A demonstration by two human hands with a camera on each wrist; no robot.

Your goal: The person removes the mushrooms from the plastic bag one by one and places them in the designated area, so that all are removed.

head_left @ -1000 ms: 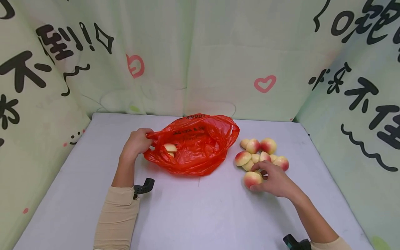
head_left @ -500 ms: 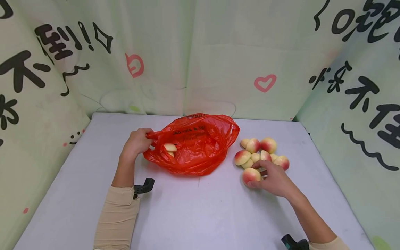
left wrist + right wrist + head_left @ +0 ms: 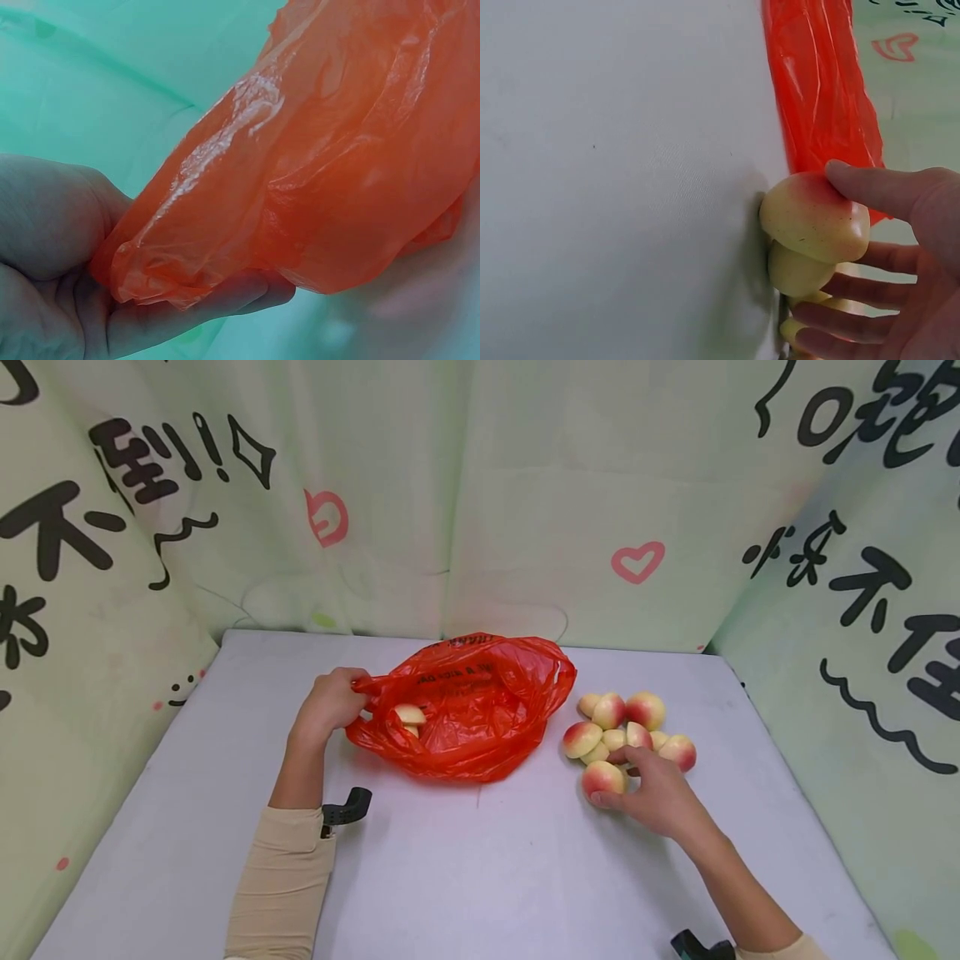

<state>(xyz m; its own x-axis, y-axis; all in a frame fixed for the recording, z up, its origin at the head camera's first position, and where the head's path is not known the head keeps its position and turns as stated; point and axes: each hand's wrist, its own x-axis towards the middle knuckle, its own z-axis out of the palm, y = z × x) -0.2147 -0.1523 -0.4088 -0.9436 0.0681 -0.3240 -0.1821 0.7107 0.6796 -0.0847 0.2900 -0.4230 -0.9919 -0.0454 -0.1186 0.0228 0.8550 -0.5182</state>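
Observation:
My left hand grips the left edge of a red plastic bag, whose mouth gapes toward me. In the left wrist view, bunched film of the bag lies in that hand's fingers. Pale mushrooms show inside the bag. Right of it, my right hand pinches the nearest mushroom, a yellow one with a red-blushed cap. The right wrist view shows the thumb on the cap of this mushroom, with the other fingers spread behind its stem. Some fingertips are hidden by it.
Several more mushrooms lie clustered just beyond my right hand. The white table meets a pale green printed curtain at the back and both sides. A black wrist mount juts from my left sleeve.
My right thumb and the nearest mushroom have shifted slightly left and away from me, and the right forearm has moved a little left. The left hand and bag stay put.

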